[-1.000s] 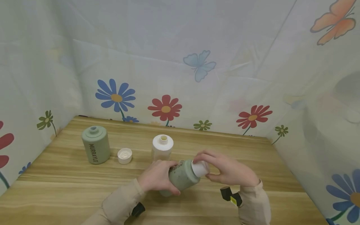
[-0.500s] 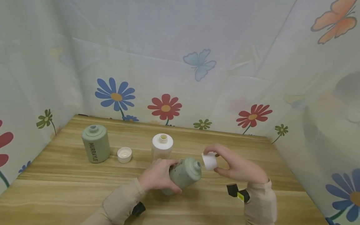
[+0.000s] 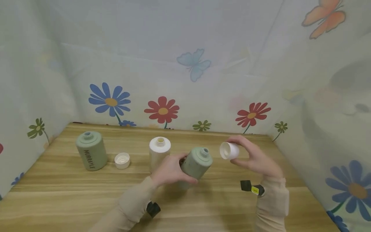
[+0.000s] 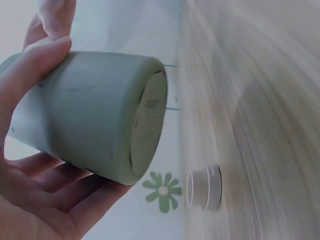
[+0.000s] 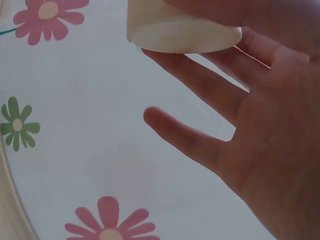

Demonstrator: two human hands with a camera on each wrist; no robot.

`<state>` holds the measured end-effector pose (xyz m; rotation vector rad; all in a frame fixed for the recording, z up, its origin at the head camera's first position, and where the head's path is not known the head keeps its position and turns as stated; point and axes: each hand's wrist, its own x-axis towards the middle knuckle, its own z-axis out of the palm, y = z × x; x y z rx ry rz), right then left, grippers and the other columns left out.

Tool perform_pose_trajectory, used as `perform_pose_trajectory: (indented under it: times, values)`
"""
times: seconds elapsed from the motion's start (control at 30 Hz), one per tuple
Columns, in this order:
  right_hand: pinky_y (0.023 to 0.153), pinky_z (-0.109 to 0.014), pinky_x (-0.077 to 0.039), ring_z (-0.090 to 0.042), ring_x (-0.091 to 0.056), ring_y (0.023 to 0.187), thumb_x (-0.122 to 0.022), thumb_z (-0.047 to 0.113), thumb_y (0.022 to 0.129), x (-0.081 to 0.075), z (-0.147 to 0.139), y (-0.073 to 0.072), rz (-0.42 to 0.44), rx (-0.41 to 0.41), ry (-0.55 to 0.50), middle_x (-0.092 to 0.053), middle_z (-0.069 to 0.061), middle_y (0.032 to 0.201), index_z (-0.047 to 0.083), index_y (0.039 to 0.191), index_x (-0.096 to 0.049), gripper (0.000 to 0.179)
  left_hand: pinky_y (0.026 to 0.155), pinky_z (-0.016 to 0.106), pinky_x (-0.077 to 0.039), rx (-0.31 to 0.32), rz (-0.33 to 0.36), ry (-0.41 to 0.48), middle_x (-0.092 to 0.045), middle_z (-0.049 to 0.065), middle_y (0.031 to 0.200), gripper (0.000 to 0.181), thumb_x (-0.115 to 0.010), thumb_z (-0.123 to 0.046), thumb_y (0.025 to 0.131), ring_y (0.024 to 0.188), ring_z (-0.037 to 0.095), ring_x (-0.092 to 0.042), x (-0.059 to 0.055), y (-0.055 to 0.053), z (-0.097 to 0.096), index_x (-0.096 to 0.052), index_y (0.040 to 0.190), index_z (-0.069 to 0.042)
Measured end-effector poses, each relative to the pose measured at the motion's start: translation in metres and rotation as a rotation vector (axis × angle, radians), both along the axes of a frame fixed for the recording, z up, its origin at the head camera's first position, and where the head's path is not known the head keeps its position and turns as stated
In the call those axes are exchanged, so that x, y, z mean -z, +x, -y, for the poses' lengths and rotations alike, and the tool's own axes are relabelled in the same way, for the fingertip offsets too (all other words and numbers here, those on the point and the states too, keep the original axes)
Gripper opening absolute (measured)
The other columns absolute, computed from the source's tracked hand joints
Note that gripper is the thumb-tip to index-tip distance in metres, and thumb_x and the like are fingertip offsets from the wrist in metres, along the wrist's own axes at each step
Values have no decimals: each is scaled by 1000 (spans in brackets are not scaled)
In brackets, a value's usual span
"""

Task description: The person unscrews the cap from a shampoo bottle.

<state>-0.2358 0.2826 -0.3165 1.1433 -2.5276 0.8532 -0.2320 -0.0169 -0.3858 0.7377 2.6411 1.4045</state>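
Note:
My left hand grips a sage-green bottle, tilted with its bare neck up and to the right. In the left wrist view the bottle shows its base, off the table, with thumb and fingers around its sides. To the right of the neck, my right hand pinches a white cap between thumb and fingers. The cap's hollow side faces left, apart from the bottle. Only part of the cap appears in the right wrist view, where the little finger sticks out free.
A second green bottle, uncapped and marked MURRAYLE, stands at the left of the wooden table. Beside it lies a white cap, hollow side up. Behind my left hand stands an open white bottle. A flower-printed curtain hangs behind.
The white cap has come off the held bottle and moved right and up in my right hand, its hollow side turning into view. My left hand has raised the bottle slightly and tipped it more upright.

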Motion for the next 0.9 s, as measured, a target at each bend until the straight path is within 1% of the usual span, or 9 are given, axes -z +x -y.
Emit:
perform_pose_trajectory:
  times: [0.1,0.2,0.33,0.4,0.5,0.67,0.73,0.83,0.9]
  values:
    - [100,-9,-34,1,-49,114,-80,-5,71,5,-9,-3,8,45,-26,-59,-7,124,4,129,-51,65,92,38,-50,10,40,53,-69,-2,112,75,-90,-37,60,102,15,-64,-1,-7,-13,-60,125,-19]
    - [102,-7,-31,5,-47,117,-76,-6,75,11,-17,-7,87,69,-90,-56,-13,127,2,133,-44,67,95,41,-50,13,87,101,-68,1,116,74,-89,-34,64,107,18,-64,-1,-14,-27,-58,128,-16]
    - [103,-6,-30,9,-45,118,-73,-2,80,22,-29,-13,192,122,-182,-52,-18,130,2,136,-40,66,94,43,-50,5,82,154,-68,6,118,71,-89,-30,65,108,23,-64,2,-22,-47,-58,127,-12]
    - [102,-8,-31,9,-46,117,-74,-1,80,30,-36,-17,201,160,-218,-54,-17,129,2,135,-44,63,95,44,-50,-4,72,182,-67,9,120,73,-89,-28,65,109,25,-64,5,-24,-56,-56,128,-10]
    - [101,-10,-33,8,-48,116,-74,-2,79,46,-47,-21,216,209,-294,-56,-9,126,0,133,-47,61,97,45,-50,-19,77,225,-65,11,124,76,-89,-25,65,113,27,-63,13,-26,-69,-54,130,-9]
    - [93,-12,-43,7,-53,112,-72,-5,79,69,-61,-30,346,250,-418,-54,4,121,-6,133,-40,62,98,46,-49,-47,90,261,-63,10,127,80,-89,-26,64,116,27,-61,26,-29,-87,-52,133,-10]
    - [91,-13,-44,6,-53,110,-72,-5,79,76,-65,-34,391,282,-428,-53,3,121,-5,132,-38,63,99,46,-49,-52,98,272,-63,9,127,80,-89,-26,64,117,27,-61,30,-32,-93,-51,133,-10]
    - [93,-17,-43,2,-52,109,-71,-6,79,84,-68,-41,440,318,-419,-52,-8,125,-2,133,-38,63,99,46,-48,-75,110,281,-63,9,127,81,-89,-28,64,117,27,-60,34,-36,-101,-51,133,-10]
    - [97,-22,-39,-2,-51,110,-71,-6,79,89,-69,-45,433,337,-384,-52,-15,126,-1,132,-40,61,100,46,-48,-94,120,284,-62,10,128,83,-89,-28,64,118,28,-60,36,-40,-106,-50,135,-9]
